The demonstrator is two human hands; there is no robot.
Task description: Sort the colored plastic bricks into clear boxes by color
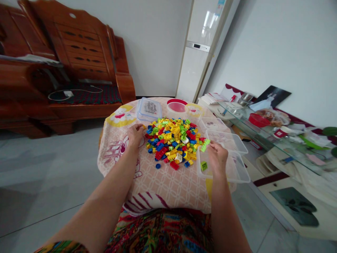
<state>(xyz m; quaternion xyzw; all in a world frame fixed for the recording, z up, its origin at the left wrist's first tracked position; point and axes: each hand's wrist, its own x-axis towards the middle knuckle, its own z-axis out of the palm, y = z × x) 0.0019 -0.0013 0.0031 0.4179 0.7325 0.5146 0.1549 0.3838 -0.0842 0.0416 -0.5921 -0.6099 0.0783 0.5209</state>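
A heap of mixed toy building bricks (171, 138) in yellow, red, blue and green lies on the cloth-covered round table (163, 186). My right hand (218, 156) pinches a lime green toy brick (205, 144) at the heap's right edge, above a clear plastic box (237, 172). One green brick (203, 166) rests inside that box. At the left edge of the heap is my left hand (135, 134), its fingers curled together. A bit of yellow shows by its fingertips, too small to tell whether it is held. A blue round piece (158, 166) lies apart in front.
Another clear box (238, 142) stands behind the first. At the table's back are a lidded container (149, 109) and a pink-and-white tub (177, 108). To the right is a cluttered glass-topped cabinet (265, 135); a wooden bench (79, 45) stands back left.
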